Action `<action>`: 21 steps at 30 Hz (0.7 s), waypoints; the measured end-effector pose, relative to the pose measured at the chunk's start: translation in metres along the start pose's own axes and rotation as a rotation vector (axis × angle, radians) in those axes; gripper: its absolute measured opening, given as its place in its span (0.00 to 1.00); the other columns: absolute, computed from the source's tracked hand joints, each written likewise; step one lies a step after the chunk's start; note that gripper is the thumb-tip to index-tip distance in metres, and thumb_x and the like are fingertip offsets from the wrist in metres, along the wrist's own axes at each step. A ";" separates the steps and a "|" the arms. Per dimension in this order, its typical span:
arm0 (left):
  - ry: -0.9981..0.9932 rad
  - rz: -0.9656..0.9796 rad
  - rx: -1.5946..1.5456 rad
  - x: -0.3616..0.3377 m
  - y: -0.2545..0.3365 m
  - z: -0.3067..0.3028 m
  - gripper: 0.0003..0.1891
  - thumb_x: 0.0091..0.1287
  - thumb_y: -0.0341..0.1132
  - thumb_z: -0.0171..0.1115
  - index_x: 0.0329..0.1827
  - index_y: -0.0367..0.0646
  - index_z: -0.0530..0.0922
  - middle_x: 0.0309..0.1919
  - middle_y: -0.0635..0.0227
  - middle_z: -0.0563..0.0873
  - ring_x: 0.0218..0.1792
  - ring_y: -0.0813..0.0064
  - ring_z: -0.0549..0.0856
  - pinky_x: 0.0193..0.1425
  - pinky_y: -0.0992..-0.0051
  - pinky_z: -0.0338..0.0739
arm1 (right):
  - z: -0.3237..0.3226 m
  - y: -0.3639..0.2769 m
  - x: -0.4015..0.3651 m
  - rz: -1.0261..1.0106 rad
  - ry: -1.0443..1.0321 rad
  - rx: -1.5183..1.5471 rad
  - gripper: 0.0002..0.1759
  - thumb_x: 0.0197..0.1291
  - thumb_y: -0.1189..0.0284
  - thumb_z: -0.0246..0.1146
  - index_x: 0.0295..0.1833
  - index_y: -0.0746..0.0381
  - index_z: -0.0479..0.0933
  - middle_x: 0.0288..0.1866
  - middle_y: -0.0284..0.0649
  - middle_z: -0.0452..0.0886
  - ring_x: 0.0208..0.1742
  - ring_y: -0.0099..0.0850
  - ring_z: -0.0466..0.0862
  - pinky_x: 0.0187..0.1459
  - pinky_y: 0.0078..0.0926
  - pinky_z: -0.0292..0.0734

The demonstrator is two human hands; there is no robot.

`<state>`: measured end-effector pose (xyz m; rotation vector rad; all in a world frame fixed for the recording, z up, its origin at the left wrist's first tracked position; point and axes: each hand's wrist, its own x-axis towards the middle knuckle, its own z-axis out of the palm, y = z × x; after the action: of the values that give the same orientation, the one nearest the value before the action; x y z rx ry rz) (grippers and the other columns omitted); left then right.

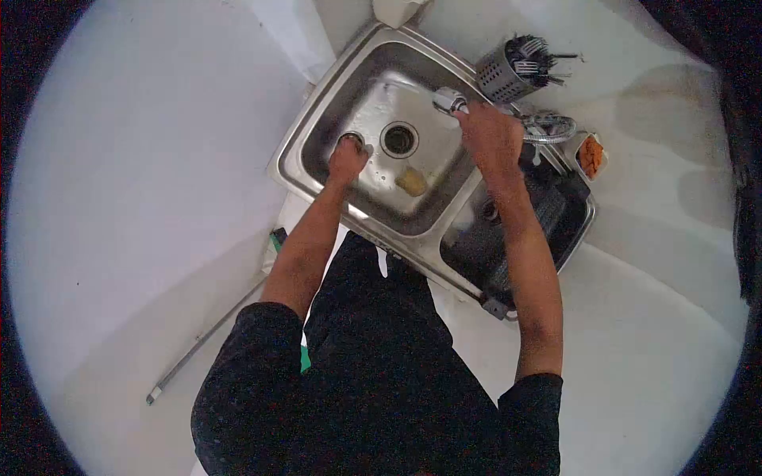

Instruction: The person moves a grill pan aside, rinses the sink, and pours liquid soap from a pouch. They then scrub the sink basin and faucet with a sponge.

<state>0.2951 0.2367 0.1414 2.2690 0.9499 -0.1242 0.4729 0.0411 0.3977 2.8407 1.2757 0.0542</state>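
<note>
My right hand (490,136) is wrapped round a chrome faucet spray head (447,100) over the right side of the large steel sink basin (317,119). A metal hose (554,133) runs from behind that hand. Down in the basin, left of the drain (398,140), my left hand (348,161) is closed around a small item with a rounded rim, mostly hidden by the fingers. A yellowish sponge (410,182) lies on the basin floor, below the drain in view and apart from both hands.
A perforated metal holder (502,75) full of forks and other cutlery stands behind the sink. To its right sits a small container with an orange scrubber (591,155). A dark rack (548,206) covers part of the second basin. A pole (202,339) lies at lower left.
</note>
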 end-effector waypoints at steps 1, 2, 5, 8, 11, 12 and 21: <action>0.038 -0.014 -0.013 -0.011 0.017 -0.012 0.19 0.58 0.43 0.60 0.48 0.43 0.80 0.44 0.47 0.84 0.50 0.45 0.82 0.55 0.53 0.77 | -0.002 -0.001 0.002 0.021 0.006 0.009 0.18 0.62 0.55 0.60 0.38 0.60 0.81 0.30 0.44 0.84 0.34 0.45 0.85 0.36 0.43 0.79; 0.124 -0.131 -0.024 -0.029 0.034 -0.021 0.18 0.58 0.42 0.61 0.49 0.43 0.80 0.42 0.47 0.85 0.48 0.45 0.83 0.56 0.54 0.77 | -0.004 -0.002 0.004 0.044 0.012 0.015 0.18 0.62 0.54 0.60 0.38 0.60 0.82 0.30 0.45 0.84 0.34 0.45 0.85 0.36 0.43 0.79; -0.028 -0.110 -0.191 -0.037 0.021 -0.019 0.18 0.58 0.41 0.63 0.48 0.42 0.80 0.39 0.46 0.85 0.47 0.46 0.84 0.56 0.55 0.77 | -0.005 -0.004 0.006 0.055 0.031 0.003 0.19 0.62 0.54 0.60 0.37 0.60 0.82 0.29 0.47 0.84 0.33 0.48 0.86 0.35 0.44 0.79; -0.106 -0.097 -0.223 -0.046 0.014 -0.022 0.18 0.57 0.41 0.65 0.49 0.43 0.80 0.38 0.46 0.85 0.46 0.48 0.84 0.54 0.57 0.78 | -0.004 -0.007 0.012 0.117 -0.007 -0.060 0.20 0.62 0.54 0.61 0.36 0.60 0.83 0.30 0.49 0.84 0.34 0.49 0.86 0.34 0.46 0.80; -0.013 0.030 -0.263 -0.046 0.007 -0.014 0.18 0.57 0.41 0.65 0.49 0.44 0.81 0.36 0.47 0.86 0.44 0.50 0.86 0.52 0.59 0.79 | 0.008 0.003 0.018 0.128 -0.030 -0.134 0.18 0.63 0.57 0.60 0.35 0.61 0.83 0.30 0.48 0.84 0.33 0.49 0.86 0.34 0.48 0.80; 0.053 0.105 -0.236 -0.046 0.006 -0.014 0.18 0.58 0.42 0.65 0.48 0.43 0.81 0.34 0.48 0.86 0.42 0.51 0.86 0.51 0.60 0.79 | 0.007 0.002 0.018 0.134 -0.064 -0.165 0.14 0.61 0.61 0.60 0.35 0.60 0.83 0.32 0.47 0.85 0.35 0.47 0.87 0.36 0.46 0.81; 0.024 0.269 0.014 -0.048 0.031 -0.003 0.15 0.60 0.40 0.62 0.43 0.39 0.82 0.38 0.50 0.85 0.42 0.51 0.85 0.48 0.56 0.80 | 0.033 0.024 -0.004 0.075 -0.300 -0.348 0.08 0.56 0.69 0.62 0.38 0.58 0.83 0.41 0.44 0.86 0.44 0.42 0.87 0.41 0.41 0.83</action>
<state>0.2799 0.1933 0.1760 2.3918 0.6486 0.0147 0.4892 0.0220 0.3661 2.4831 0.9887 -0.1304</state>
